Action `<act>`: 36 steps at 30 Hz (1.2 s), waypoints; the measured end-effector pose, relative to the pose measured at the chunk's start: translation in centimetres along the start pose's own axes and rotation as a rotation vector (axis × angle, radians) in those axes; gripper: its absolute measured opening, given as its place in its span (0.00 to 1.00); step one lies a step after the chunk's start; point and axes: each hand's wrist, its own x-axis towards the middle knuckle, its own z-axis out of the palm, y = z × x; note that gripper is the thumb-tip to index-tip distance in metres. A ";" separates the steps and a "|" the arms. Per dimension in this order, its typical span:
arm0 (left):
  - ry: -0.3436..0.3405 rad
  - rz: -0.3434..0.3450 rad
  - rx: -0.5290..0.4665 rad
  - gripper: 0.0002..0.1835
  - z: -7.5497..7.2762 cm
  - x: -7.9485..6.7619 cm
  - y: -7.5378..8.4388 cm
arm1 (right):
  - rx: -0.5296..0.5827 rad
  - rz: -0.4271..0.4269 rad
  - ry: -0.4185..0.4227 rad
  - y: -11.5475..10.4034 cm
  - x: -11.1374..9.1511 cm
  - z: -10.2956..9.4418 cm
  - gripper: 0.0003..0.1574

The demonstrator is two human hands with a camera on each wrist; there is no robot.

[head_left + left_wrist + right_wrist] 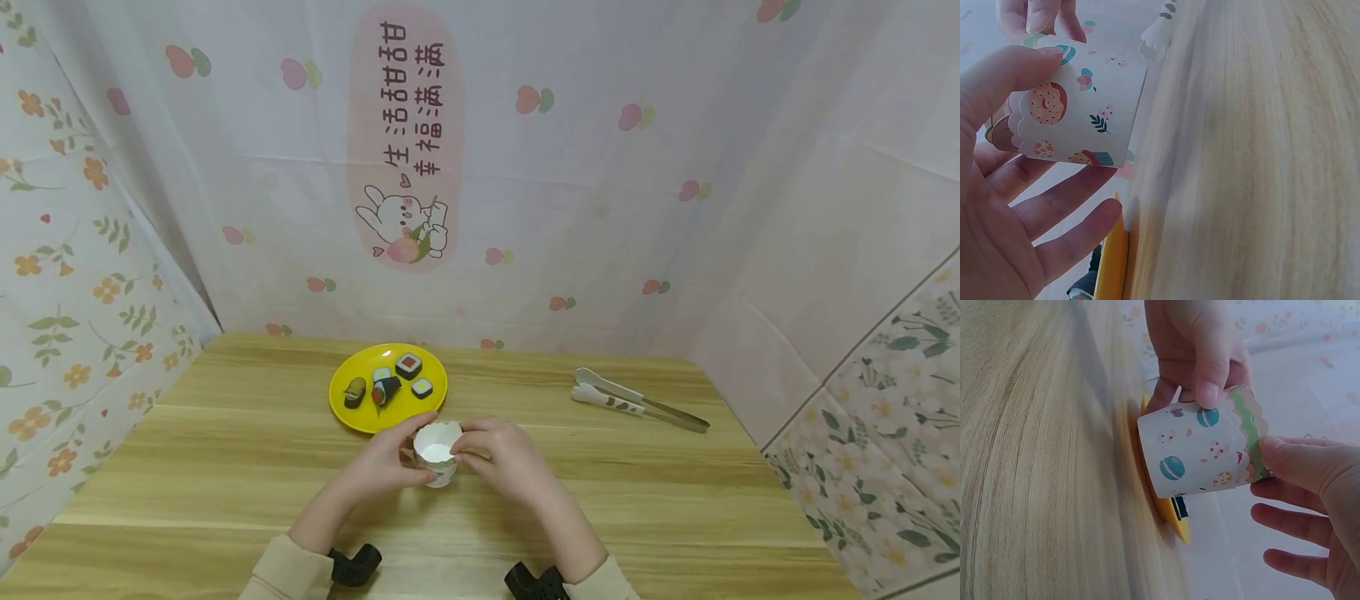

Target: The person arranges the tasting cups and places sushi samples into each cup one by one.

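Observation:
Between my two hands is a white paper baking cup (437, 455) with a scalloped rim, its open mouth facing up in the head view. Donuts, macarons and a cupcake are printed on its side. My left hand (384, 458) grips the cup's side, thumb across the print in the left wrist view, with fingers behind it. My right hand (508, 460) pinches the green-edged rim (1249, 434) between thumb and forefinger, its other fingers spread apart. In the right wrist view the cup's base is close over the wooden table (1035, 456).
Behind the left hand stands a yellow plate (415, 409) bearing several toy sushi pieces, among them a dark-wrapped roll (408, 364) and a hand roll (386, 389). A pair of tongs (611, 404) lies at the back right. Patterned cloth (600, 208) hangs behind the table.

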 end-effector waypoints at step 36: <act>-0.017 -0.015 -0.029 0.41 0.4 0.2 -1.3 | 0.025 0.023 0.224 1.3 0.1 -1.8 0.06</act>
